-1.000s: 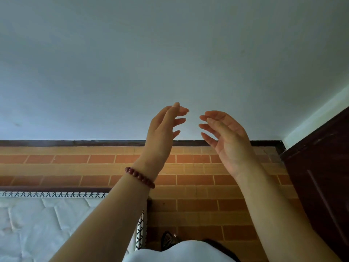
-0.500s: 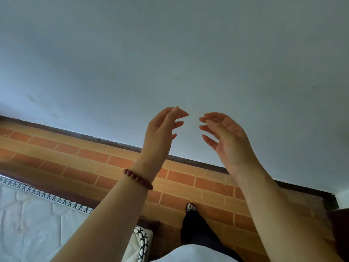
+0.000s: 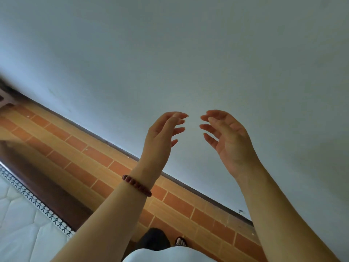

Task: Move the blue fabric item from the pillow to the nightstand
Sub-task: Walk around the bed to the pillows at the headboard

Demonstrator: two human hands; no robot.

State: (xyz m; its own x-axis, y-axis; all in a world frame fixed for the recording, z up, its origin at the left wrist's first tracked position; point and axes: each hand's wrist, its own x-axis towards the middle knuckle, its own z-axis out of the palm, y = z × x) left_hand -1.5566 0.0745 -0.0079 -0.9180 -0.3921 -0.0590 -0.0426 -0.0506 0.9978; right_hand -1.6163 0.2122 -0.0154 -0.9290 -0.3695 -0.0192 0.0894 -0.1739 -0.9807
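Note:
My left hand [image 3: 162,137] is raised in front of a pale wall, fingers apart and curved, holding nothing; a red bead bracelet circles its wrist. My right hand [image 3: 228,140] is raised beside it, palm turned toward the left hand, fingers spread and empty. The fingertips of both hands are a small gap apart. No blue fabric item, pillow or nightstand is in view.
A white quilted mattress [image 3: 20,222] with a patterned border on a dark wooden bed frame [image 3: 43,178] fills the lower left. An orange brick-pattern floor [image 3: 105,167] runs diagonally along the pale wall [image 3: 188,53]. My leg and sandalled foot [image 3: 180,242] show at the bottom.
The view has swung to the left and tilted, so the floor line now runs diagonally and the dark cabinet at the right has left the frame. Both hands stay raised and empty.

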